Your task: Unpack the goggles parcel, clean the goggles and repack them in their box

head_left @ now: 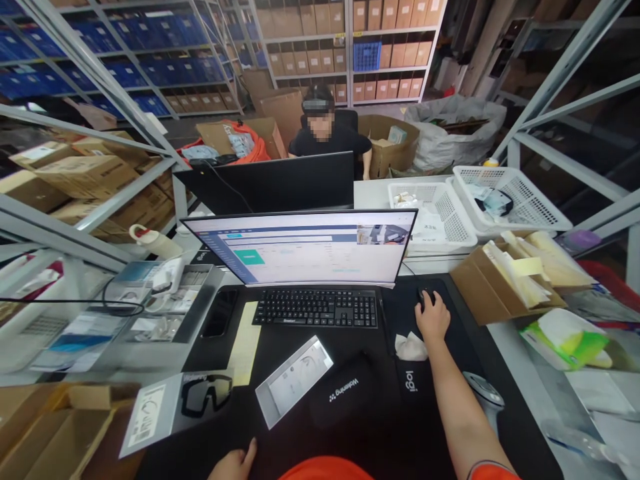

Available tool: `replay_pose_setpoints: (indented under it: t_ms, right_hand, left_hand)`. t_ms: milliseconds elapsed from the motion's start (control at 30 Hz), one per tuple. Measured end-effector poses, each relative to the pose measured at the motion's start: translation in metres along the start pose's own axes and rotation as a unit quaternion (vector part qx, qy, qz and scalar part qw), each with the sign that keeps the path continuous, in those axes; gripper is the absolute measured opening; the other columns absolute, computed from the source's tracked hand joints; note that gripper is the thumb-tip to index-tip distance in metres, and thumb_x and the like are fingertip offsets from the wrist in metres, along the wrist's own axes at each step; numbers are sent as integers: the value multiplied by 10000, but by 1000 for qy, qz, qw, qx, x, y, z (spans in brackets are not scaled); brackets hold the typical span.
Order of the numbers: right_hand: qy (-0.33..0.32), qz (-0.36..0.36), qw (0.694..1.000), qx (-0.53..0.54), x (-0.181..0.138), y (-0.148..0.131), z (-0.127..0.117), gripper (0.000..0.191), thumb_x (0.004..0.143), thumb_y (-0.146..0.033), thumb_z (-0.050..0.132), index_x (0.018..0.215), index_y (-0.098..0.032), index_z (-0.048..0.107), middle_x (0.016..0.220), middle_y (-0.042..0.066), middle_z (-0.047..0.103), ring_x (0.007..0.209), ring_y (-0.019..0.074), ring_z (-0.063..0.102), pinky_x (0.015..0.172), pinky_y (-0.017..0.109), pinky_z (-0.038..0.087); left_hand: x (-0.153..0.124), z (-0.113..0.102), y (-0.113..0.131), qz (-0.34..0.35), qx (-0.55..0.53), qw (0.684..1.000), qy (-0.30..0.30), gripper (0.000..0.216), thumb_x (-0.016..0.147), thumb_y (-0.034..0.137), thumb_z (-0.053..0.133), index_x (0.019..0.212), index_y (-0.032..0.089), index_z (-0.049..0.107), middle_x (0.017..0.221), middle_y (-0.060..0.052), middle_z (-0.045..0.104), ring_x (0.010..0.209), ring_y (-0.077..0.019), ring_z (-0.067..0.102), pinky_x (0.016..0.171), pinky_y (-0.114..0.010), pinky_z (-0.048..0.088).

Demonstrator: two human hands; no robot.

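While right hand [433, 317] loosely grips mouse [423, 294], mostly hiding it, left hand [235, 464] cut off; openness, hold unclear.

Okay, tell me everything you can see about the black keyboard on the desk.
The keyboard is black and looks plastic, with pale key markings, a number pad at its right end and small pale lettering on its near edge. It lies flat on the dark desk surface, just in front of the lit monitor, its left end beside a yellow sheet. Neither hand touches it.
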State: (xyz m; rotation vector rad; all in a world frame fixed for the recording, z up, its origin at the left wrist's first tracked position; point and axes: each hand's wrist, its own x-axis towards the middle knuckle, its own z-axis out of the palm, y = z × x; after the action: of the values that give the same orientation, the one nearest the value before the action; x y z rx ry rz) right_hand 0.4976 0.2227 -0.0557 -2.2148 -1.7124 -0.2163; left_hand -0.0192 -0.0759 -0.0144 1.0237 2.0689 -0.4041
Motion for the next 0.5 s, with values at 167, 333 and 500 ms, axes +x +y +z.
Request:
replay_pose_setpoints:
  t_ms: [167, 333, 500]
  right_hand:
    - [-2, 0, 1000, 4, 0, 0, -1, 425, 951, -298, 503, 1347, -210, 630, 1434, 176, 513, 1117, 304, 567, 867, 415, 434]
    - [7, 0, 1000, 10, -1, 0, 0, 442, 951, -314, 491, 1363, -205, 610, 1423, 180, 519, 1095, 309, 582, 862, 422, 439]
    - [22, 0, 999, 25, 0, 2, 3, 482, 924, -319, 499, 1368, -147, 578, 1403, 211, 527, 1076, 320, 597, 860, 430, 447]
  left_hand:
    - [1, 3, -1, -2, 0, 1000, 4, 609, 895, 613, 144, 630, 253, 558, 835, -141, 729, 910, -311, 701, 885, -413, 448]
    - [-6, -1, 4, -5, -1, 1000, 9, 592, 906, 589, 159, 635, 254, 566, 861, -139, 735, 954, -311, 704, 885, -403, 447]
    - [-6, -1, 6, -5, -5, 1000, 26, 585, 924, 577, 194, 615, 252, 569, 846, -141, 745, 958, -328, 715, 878, -414, 471]
